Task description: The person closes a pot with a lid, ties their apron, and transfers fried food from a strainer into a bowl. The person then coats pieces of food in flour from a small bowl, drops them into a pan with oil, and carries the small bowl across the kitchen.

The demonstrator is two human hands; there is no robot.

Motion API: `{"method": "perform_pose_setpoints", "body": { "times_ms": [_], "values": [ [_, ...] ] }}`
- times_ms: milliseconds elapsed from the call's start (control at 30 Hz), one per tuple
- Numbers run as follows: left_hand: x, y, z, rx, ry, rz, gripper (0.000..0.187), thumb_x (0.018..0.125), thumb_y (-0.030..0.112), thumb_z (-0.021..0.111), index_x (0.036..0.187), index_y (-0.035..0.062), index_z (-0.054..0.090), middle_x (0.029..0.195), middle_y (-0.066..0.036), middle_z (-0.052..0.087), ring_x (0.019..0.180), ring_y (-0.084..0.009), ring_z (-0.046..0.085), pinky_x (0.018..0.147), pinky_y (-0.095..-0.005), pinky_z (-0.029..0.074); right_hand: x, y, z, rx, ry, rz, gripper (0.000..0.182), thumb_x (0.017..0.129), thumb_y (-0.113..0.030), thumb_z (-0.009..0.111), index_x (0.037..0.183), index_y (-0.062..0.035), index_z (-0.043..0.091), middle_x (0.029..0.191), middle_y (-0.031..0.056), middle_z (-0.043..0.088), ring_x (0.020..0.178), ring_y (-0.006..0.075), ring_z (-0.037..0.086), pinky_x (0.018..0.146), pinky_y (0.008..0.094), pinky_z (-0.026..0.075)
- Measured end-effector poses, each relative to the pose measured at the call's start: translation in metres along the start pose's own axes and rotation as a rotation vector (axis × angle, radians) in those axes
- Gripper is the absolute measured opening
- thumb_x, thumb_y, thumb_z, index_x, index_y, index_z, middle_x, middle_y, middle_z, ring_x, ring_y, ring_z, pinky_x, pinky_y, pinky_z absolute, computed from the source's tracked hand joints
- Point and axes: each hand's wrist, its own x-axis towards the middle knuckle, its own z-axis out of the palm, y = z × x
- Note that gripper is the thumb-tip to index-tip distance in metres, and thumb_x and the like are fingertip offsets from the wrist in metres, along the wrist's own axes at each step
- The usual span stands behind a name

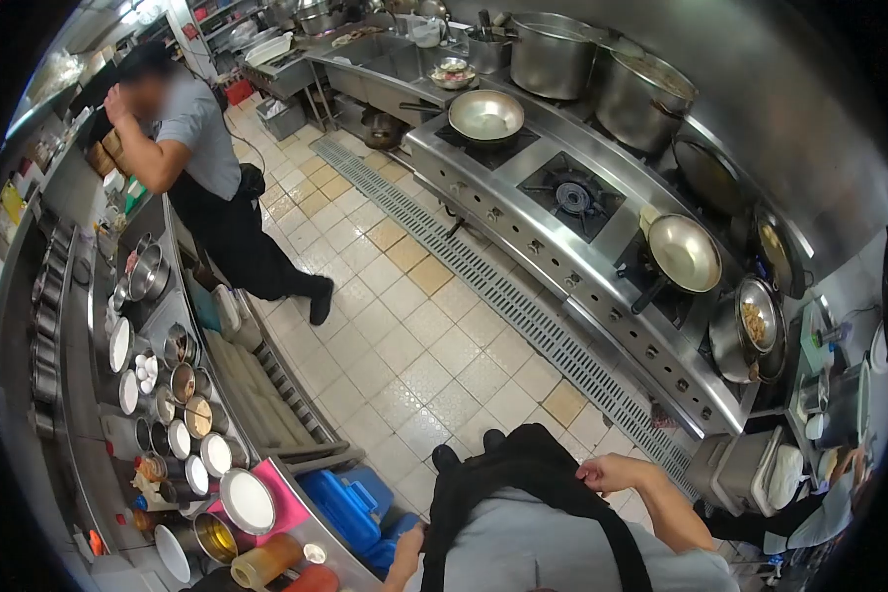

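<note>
My right hand is at my right side, its fingers curled in at the edge of my black apron. Whatever lies within those fingers is hidden. Low on the left, my left hand hangs beside the counter, close to a blue plastic container; its fingers are mostly out of sight. Nearby on the counter, a round pan with white contents rests on a pink sheet. A bottle with amber contents stands toward the front.
A person stands at the left counter, one hand raised to the head. Along the right runs a stove with a frying pan, another pan and stockpots. A floor drain grate crosses the tiles. Another person is at lower right.
</note>
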Motion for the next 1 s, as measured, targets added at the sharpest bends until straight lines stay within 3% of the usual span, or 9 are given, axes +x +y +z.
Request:
{"method": "perform_pose_setpoints", "body": {
  "times_ms": [133,267,433,567,667,733,767,833,1000],
  "values": [
    [-0.011,0.008,-0.013,0.051,0.050,0.029,0.030,0.100,0.022,0.047,0.121,0.0090,0.064,0.111,-0.028,0.069,0.104,-0.0441,0.067,0.089,-0.0500,0.053,0.000,0.004,0.007,0.130,-0.045,0.024,0.039,0.092,-0.012,0.059,0.129,-0.0006,0.059,0.098,0.0095,0.069,0.087,0.0168,0.069,0.077,0.0323,0.061],
    [0.023,-0.056,0.024,0.059,-0.001,0.078,0.028,0.096,0.022,0.053,0.114,0.0058,0.067,0.102,-0.027,0.070,0.102,-0.0400,0.069,0.086,-0.0472,0.053,-0.001,0.004,0.010,0.253,-0.086,0.005,0.042,0.091,-0.010,0.060,0.132,0.0010,0.056,0.099,0.0082,0.068,0.089,0.0164,0.068,0.078,0.0331,0.062],
    [-0.032,0.006,-0.048,0.046,0.038,0.092,0.026,0.093,0.022,0.058,0.108,0.0041,0.069,0.096,-0.025,0.071,0.095,-0.0383,0.070,0.082,-0.0457,0.054,0.006,0.003,0.010,0.200,-0.096,-0.028,0.042,0.092,-0.010,0.059,0.132,0.0025,0.055,0.098,0.0086,0.068,0.088,0.0171,0.068,0.078,0.0327,0.061],
    [-0.121,0.075,-0.130,0.050,-0.028,0.101,0.025,0.091,0.022,0.062,0.104,0.0027,0.070,0.090,-0.024,0.071,0.091,-0.0370,0.071,0.079,-0.0445,0.054,0.016,-0.002,0.008,0.124,-0.105,-0.107,0.043,0.091,-0.009,0.058,0.133,0.0012,0.055,0.097,0.0085,0.069,0.086,0.0168,0.067,0.073,0.0319,0.058],
    [-0.133,0.106,-0.152,0.060,-0.058,0.084,0.025,0.090,0.022,0.064,0.102,0.0020,0.070,0.088,-0.024,0.071,0.088,-0.0363,0.072,0.077,-0.0439,0.055,0.023,-0.017,0.006,0.036,-0.120,-0.077,0.046,0.090,-0.011,0.061,0.133,0.0002,0.055,0.092,0.0076,0.070,0.084,0.0156,0.067,0.072,0.0312,0.055],
    [-0.132,0.119,-0.156,-0.002,0.207,0.144,0.023,0.082,0.021,0.073,0.090,0.0005,0.070,0.073,-0.019,0.069,0.070,-0.0307,0.071,0.065,-0.0400,0.053,0.029,-0.014,0.010,-0.013,-0.089,-0.156,0.047,0.086,-0.009,0.058,0.132,0.0024,0.055,0.089,0.0096,0.071,0.078,0.0180,0.069,0.069,0.0325,0.056],
    [-0.128,0.126,-0.156,-0.002,0.210,0.141,0.023,0.082,0.021,0.073,0.090,0.0005,0.070,0.073,-0.019,0.069,0.070,-0.0307,0.071,0.065,-0.0400,0.053,0.033,-0.011,0.012,-0.060,-0.051,-0.229,0.049,0.083,-0.006,0.055,0.130,0.0046,0.055,0.086,0.0116,0.073,0.073,0.0205,0.071,0.067,0.0338,0.056],
    [-0.114,0.137,-0.148,-0.176,0.471,0.196,0.022,0.083,0.022,0.074,0.089,0.0012,0.068,0.066,-0.015,0.065,0.057,-0.0266,0.065,0.057,-0.0366,0.051,0.041,-0.003,0.019,-0.056,-0.004,-0.255,0.049,0.083,-0.007,0.055,0.131,0.0035,0.056,0.085,0.0117,0.073,0.073,0.0205,0.071,0.068,0.0340,0.056],
    [-0.068,0.122,-0.126,-0.269,0.479,0.282,0.024,0.085,0.022,0.076,0.085,0.0013,0.064,0.062,-0.014,0.061,0.053,-0.0232,0.060,0.054,-0.0367,0.048,0.045,-0.014,0.028,-0.031,0.108,-0.217,0.046,0.083,-0.009,0.058,0.128,-0.0013,0.060,0.086,0.0118,0.074,0.075,0.0244,0.071,0.068,0.0369,0.056]
  ]
}}
